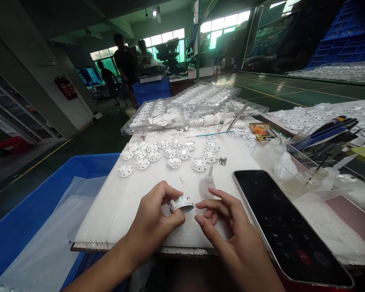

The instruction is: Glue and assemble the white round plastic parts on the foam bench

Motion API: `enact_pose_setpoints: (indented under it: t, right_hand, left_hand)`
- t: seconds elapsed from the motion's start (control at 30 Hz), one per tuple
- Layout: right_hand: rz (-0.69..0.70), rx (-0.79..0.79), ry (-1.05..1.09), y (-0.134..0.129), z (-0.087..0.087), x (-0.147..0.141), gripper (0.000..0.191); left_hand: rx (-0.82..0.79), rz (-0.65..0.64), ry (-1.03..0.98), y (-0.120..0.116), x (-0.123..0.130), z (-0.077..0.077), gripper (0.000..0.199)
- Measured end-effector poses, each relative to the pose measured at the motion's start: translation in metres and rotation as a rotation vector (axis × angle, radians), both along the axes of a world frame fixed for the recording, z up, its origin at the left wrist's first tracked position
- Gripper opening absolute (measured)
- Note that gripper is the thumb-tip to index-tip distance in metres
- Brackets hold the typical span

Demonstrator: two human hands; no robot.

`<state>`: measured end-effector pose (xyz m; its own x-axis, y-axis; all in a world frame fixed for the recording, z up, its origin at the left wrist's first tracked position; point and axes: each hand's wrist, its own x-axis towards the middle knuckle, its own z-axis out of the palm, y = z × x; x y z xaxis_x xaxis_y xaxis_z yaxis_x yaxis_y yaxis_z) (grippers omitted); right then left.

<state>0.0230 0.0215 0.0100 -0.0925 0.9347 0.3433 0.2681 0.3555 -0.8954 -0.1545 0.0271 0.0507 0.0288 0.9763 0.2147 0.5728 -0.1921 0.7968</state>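
In the lower centre of the frame, the left hand [152, 213] has its grip pinching a small round white plastic part [182, 206] by its left side, the part tilted edge-on. The right hand [235, 227], lower right of centre, has its grip spread, thumb and forefinger parted just beside the part's right edge; whether a fingertip touches it, I cannot tell. Behind that hand stands a translucent white squeeze bottle with a narrow nozzle [207, 184]. Similar round white pieces [169, 152] lie in loose rows across the middle of the frame on the white foam-covered surface [109, 215], with a small heap of dark metallic bits [222, 161] at their right. A large black-screened smartphone [280, 219] lies in the lower right, and a blue plastic bin [88, 162] holding translucent sheeting [57, 227] fills the lower left.
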Motion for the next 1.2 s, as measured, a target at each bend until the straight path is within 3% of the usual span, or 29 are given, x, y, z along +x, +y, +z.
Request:
enact_pose_setpoints:
  t: [0.13,0.23,0.33,0.53,0.73,0.9,1.03,1.2]
  right_hand:
    - [-0.157,0.030,0.067,-0.002,0.003,-0.005,0.045]
    - [-0.347,0.166,-0.056,0.001,0.009,-0.011,0.046]
    - [-0.417,0.242,-0.225,0.012,0.014,-0.015,0.048]
    - [-0.299,0.154,-0.299,0.044,0.015,-0.011,0.023]
    - [-0.165,0.096,-0.150,0.035,0.024,-0.004,0.022]
    - [-0.296,0.202,0.060,0.020,0.029,-0.007,0.035]
    - [-0.418,0.434,0.117,0.017,0.035,-0.015,0.024]
    - [-0.456,0.539,0.283,0.020,0.037,-0.029,0.024]
  left_hand:
    - [-0.055,0.083,-0.036,0.002,0.000,0.001,0.019]
    - [-0.092,0.110,-0.073,0.005,0.000,0.003,0.018]
    - [-0.130,0.116,-0.103,0.008,0.000,0.005,0.018]
    - [-0.302,0.082,-0.338,0.015,-0.007,0.006,0.019]
    - [-0.424,0.007,-0.623,0.025,-0.010,0.011,0.020]
    - [-0.479,-0.034,-0.783,0.029,-0.015,0.012,0.013]
    - [-0.517,-0.040,-0.914,0.031,-0.019,0.013,0.007]
    - [-0.535,-0.043,-0.956,0.033,-0.020,0.014,0.006]
